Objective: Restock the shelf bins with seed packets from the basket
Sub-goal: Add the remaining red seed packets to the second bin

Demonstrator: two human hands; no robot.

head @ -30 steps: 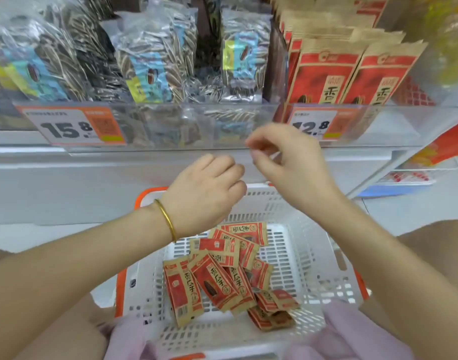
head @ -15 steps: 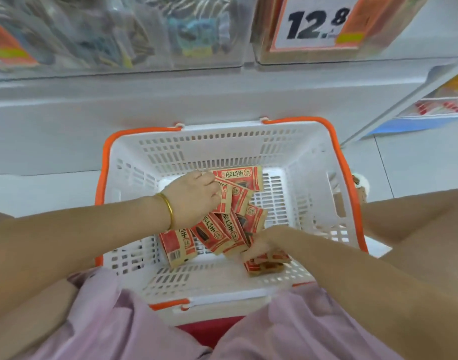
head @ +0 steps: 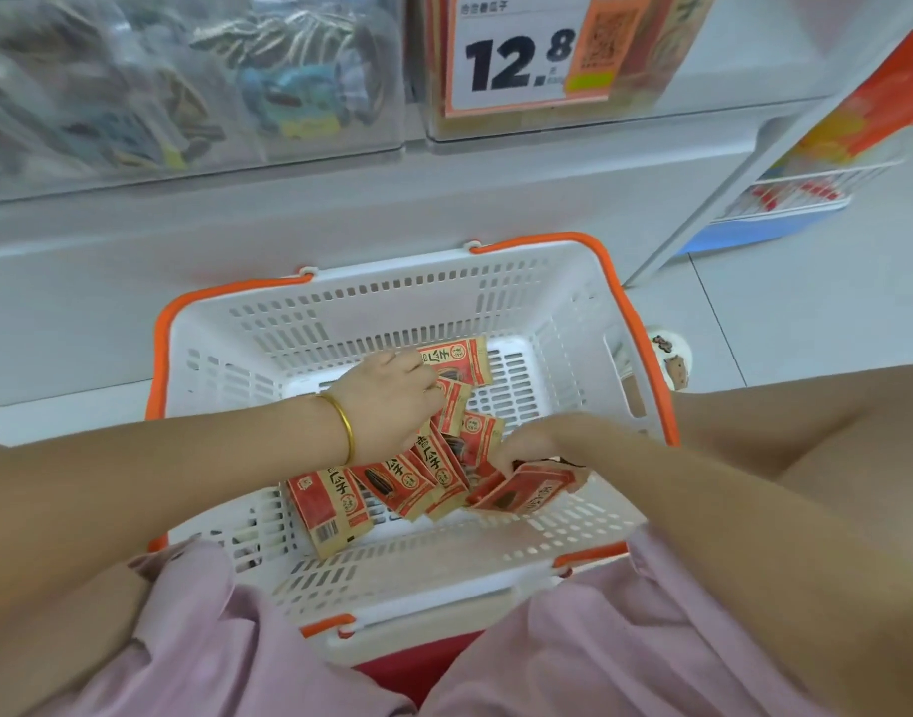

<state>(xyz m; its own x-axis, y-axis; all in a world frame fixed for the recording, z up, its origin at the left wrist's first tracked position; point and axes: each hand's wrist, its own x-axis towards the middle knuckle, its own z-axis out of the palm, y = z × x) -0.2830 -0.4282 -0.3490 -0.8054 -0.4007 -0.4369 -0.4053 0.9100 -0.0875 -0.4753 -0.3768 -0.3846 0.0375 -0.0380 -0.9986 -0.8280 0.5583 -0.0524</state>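
The seed packets (head: 402, 483), red and kraft-brown sachets printed with a dark seed, lie in a loose overlapping heap on the floor of the white basket (head: 392, 297), mostly toward its near side. One tilted packet (head: 521, 496) at the right edge of the heap is raised off the others. The right hand (head: 532, 442) grips it, fingers wrapped round its far end, though blur softens the detail. The left hand (head: 387, 390), with a gold bangle (head: 344, 426) on its wrist, reaches into the far part of the heap. Its fingers curl down onto two packets there, but the back of the hand hides them, so I cannot tell whether they have closed on one.

The basket has orange handles and sits low in front of the person, between the knees, below the shelf. Above it the clear shelf bin (head: 645, 85) behind the 12.8 price label (head: 516, 54) shows the same red and kraft colours. The neighbouring bin (head: 211, 85) holds clear bags of striped sunflower seeds.

The likeliest slip is in the lift. The packets overlap, so pulling one may drag a neighbour up and drop it over the rim onto the floor (head: 780, 313). A thin, slick sachet held by one end could also slide free on the way up. The two bins stand side by side, so a packet could land in the wrong one.
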